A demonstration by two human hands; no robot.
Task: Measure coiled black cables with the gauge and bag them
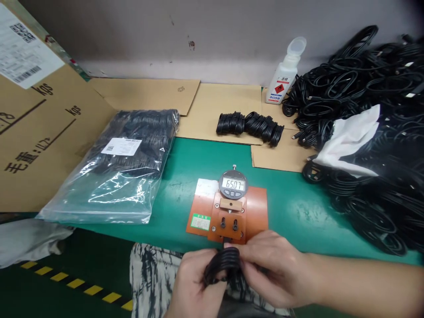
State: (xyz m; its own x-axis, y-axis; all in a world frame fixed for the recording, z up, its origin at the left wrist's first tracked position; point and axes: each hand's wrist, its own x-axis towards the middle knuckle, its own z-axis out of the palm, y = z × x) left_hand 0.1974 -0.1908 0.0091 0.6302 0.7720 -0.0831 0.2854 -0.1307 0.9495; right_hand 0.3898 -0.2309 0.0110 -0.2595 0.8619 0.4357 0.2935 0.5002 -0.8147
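Note:
My left hand (195, 282) is closed around a coiled black cable (225, 263) at the table's front edge. From the right, my right hand (274, 267) pinches the cable near its end, with the fingertips close to the front of an orange gauge fixture (227, 232). A short dark piece shows between the fingertips and the fixture; whether it sits inside cannot be made out. On the fixture, a round digital dial gauge (233, 184) shows a number that looks like 6507. The coil hides part of both hands' fingers.
A clear bag (132, 194) of bundled black cables lies left, against a cardboard box (39, 145). Two rows of coiled cables (250, 126) rest on cardboard (218, 106) at the back. A white bottle (283, 79) stands beside a large cable heap (361, 88) with a white cloth (351, 137).

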